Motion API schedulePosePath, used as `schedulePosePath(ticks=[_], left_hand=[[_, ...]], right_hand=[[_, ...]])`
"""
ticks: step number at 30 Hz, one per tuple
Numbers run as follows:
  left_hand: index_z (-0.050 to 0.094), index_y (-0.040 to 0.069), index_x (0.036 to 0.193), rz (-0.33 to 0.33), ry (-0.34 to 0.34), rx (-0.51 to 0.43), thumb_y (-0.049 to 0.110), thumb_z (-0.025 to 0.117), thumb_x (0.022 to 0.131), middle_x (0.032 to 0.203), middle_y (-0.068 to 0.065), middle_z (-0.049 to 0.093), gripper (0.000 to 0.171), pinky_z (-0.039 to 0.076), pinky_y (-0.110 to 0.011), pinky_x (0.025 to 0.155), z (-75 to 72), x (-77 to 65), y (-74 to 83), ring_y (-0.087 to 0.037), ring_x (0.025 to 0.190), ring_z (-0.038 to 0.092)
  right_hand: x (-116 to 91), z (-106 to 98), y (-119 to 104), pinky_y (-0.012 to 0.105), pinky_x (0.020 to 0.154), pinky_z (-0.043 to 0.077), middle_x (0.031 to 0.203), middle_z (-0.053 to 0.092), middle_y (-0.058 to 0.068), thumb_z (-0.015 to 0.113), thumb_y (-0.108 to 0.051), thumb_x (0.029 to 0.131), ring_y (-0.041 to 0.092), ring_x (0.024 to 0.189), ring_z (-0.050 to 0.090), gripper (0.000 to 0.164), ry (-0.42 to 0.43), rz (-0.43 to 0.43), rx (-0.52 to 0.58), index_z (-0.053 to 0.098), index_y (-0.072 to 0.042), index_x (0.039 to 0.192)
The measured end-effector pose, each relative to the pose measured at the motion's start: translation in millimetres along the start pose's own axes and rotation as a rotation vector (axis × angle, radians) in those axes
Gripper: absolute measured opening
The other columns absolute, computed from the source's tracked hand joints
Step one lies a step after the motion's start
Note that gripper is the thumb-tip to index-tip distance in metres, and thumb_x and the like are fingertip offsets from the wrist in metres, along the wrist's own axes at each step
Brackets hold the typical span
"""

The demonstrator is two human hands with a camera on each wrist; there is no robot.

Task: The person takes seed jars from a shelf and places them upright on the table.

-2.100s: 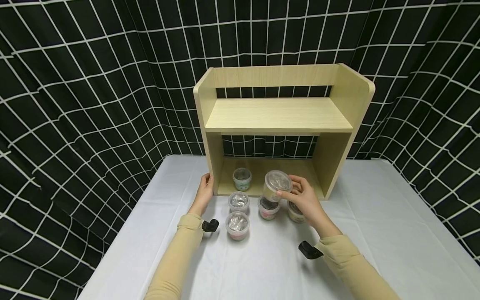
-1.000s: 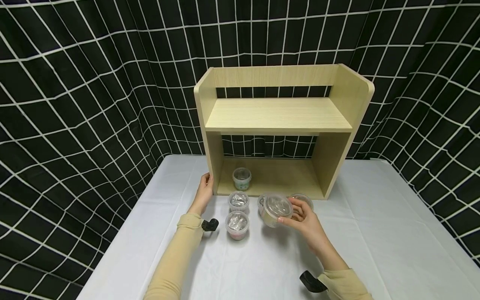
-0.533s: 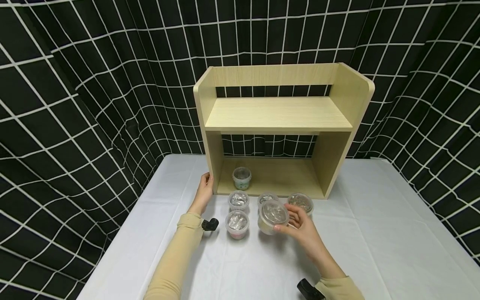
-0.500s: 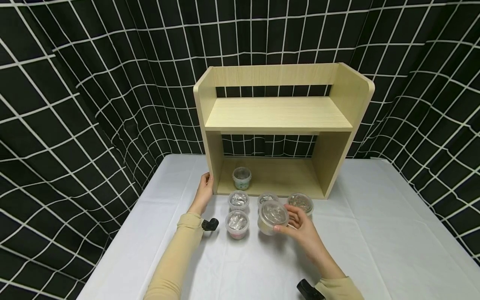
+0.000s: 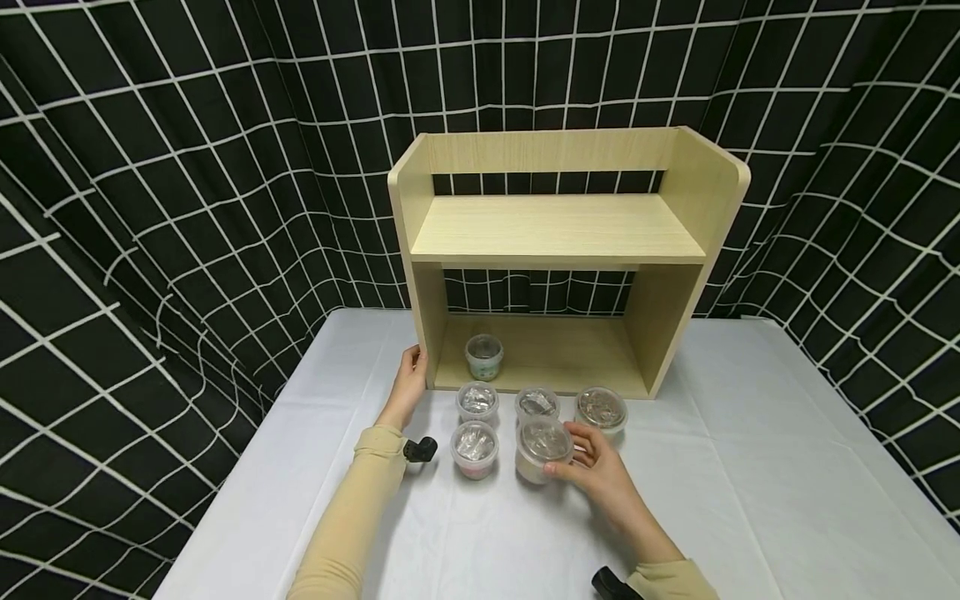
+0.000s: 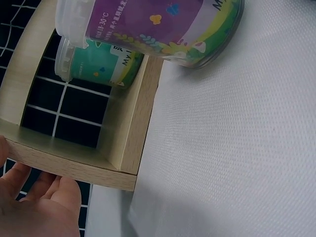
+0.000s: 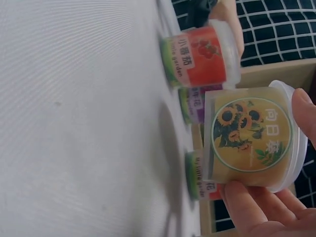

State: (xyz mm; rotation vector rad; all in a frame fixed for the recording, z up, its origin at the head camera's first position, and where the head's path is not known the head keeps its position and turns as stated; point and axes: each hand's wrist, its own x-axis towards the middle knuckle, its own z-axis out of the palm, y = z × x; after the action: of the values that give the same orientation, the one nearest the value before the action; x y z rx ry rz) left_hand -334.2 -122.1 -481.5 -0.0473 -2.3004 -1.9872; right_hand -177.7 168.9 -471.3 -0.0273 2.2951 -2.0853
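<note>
My right hand (image 5: 600, 471) holds a clear lidded tub (image 7: 252, 138) with a yellow sunflower label, thumb on one side and fingers on the other. It is upright in the head view, with a visible gap to the tablecloth in the right wrist view. My left hand (image 5: 406, 387) grips the left side panel of a small wooden shelf (image 5: 558, 229). Beside the held tub stands a red tomato-label tub (image 7: 200, 57). Behind are a purple-label tub (image 6: 153, 22), a red-label tub (image 5: 537, 403) and a tub on the right (image 5: 602, 409).
A green-label tub (image 6: 101, 64) stands on the shelf's lower board, towards the left. The white tablecloth (image 5: 780, 467) extends on both sides of the shelf. Black grid-patterned cloth (image 5: 187, 208) hangs around the back and sides.
My right hand has carried the sunflower tub from the shelf's front edge towards me, then slightly left and lower, in front of the red-label tub. My left hand has stayed at the panel.
</note>
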Motion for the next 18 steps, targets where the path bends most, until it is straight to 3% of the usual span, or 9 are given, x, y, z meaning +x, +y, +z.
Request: schedulePosePath(ticks=[18], left_hand=[[0.030,-0.001,0.137,0.006,0.000,0.006,0.028,0.032,0.103,0.137,-0.021,0.035,0.045,0.027,-0.048,0.103,0.5,1.4,-1.3,-0.034,0.127,0.030]], right_hand=[[0.4,4.1,11.4,0.041,0.095,0.040,0.125,0.049,0.020,0.080,-0.005,0.070,0.034,0.114,0.047,0.071,0.005,-0.008,0.006,0.043,0.000,0.130]])
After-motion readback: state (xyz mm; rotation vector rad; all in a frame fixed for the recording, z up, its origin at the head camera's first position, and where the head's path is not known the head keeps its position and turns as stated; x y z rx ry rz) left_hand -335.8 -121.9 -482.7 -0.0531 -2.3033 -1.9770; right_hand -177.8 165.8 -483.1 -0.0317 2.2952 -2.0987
